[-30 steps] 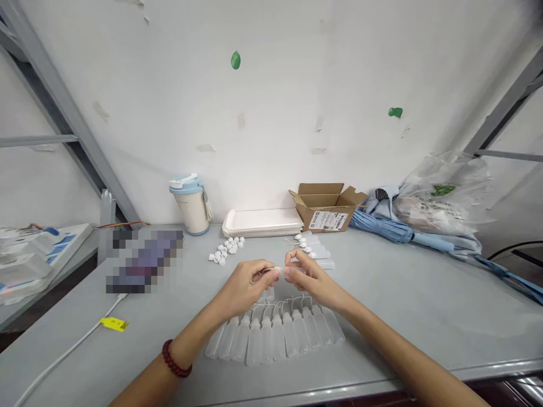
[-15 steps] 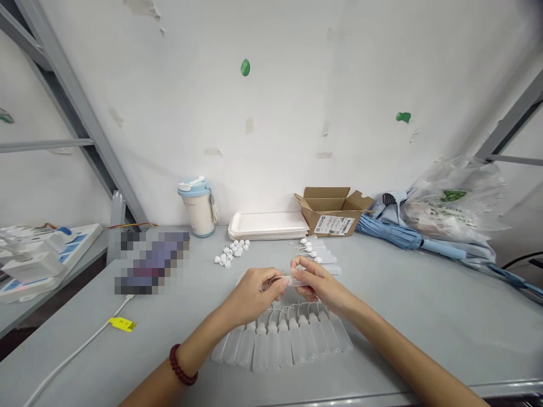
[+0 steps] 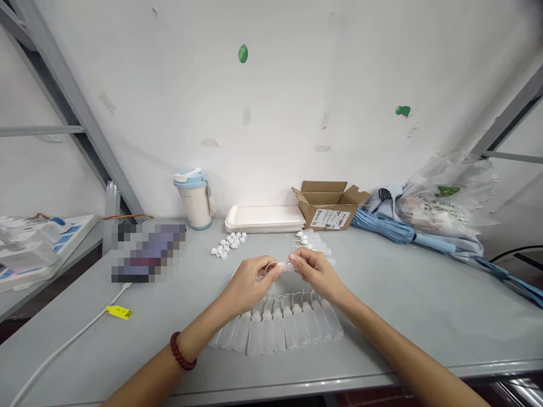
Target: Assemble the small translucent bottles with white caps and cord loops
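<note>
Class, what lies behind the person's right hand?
Several translucent bottles, some with white caps, lie beyond the right hand, which partly covers the nearest; anything fully hidden cannot be seen.

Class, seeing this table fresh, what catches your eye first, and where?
A fanned row of translucent bottles lies toward the front of the table. Just beyond, the left hand and right hand pinch a small pale piece. An open cardboard box sits back by the wall.
</note>
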Demonstrator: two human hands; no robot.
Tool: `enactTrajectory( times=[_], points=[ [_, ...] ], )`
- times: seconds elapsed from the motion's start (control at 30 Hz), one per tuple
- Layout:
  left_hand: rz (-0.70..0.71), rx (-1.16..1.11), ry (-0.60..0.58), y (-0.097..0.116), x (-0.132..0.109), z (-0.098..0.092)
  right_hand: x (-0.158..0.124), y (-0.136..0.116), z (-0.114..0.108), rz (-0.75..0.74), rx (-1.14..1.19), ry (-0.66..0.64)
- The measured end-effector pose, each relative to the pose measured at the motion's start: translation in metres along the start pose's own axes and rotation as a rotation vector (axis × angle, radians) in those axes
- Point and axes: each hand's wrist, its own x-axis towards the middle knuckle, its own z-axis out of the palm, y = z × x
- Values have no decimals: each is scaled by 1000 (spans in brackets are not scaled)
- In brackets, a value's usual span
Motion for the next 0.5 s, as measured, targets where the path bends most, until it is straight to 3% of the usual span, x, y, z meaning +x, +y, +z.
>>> enactTrajectory(
  times=[0.1,0.17,0.37,0.5],
  points=[
    [201,234,105,-3,-2,1,2,1,0,76,146,-32],
    [242,243,126,-3,-2,0,3,-1,0,73,167,-29],
    [4,-48,37,2,1,-5,-3,-8,0,-105,-51,43],
    [-61,-120,60,3,4,-7,-5,-9,-1,-260,-213,69]
  ],
)
